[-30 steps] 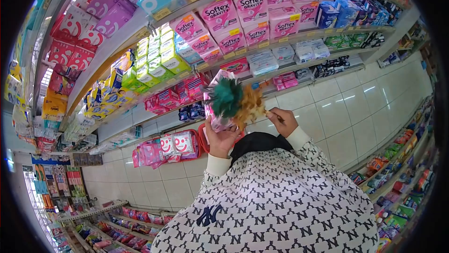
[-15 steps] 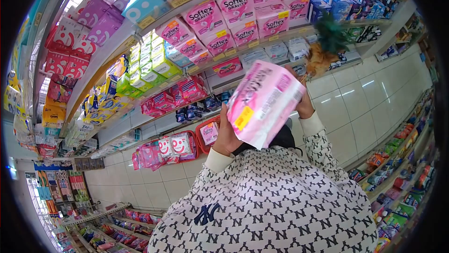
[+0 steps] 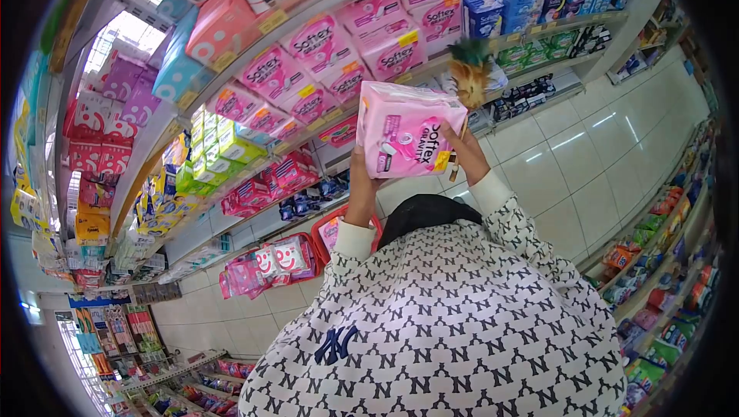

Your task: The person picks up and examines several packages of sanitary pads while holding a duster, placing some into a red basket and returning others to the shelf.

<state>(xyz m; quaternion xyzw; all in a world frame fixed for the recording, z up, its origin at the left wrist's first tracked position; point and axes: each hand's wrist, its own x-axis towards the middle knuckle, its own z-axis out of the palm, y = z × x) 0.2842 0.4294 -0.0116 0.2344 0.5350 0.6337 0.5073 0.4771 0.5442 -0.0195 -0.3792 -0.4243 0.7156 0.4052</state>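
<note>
A pink Softex Gravity pack of sanitary pads (image 3: 391,132) is held up in front of the shelf, its printed front turned towards me. My left hand (image 3: 362,186) grips its lower left side. My right hand (image 3: 467,154) is closed on the right side, fingers over the printed front. A feather duster (image 3: 470,78) with brown and green feathers rises behind the pack's right edge; its handle end shows below by my right hand, which seems to hold it too. Similar pink Softex packs (image 3: 315,40) stand in rows on the shelf just beyond.
Red baskets (image 3: 317,259) with packs in them stand on the tiled floor at lower left. Blue packs (image 3: 519,5) fill the shelf's right part, green boxes (image 3: 219,147) a lower level on the left. Another stocked shelf (image 3: 654,286) runs along the right.
The pack has turned from its striped, barcoded side to its printed front and shifted up and left. The duster has moved left with my right hand. The view has shifted slightly.
</note>
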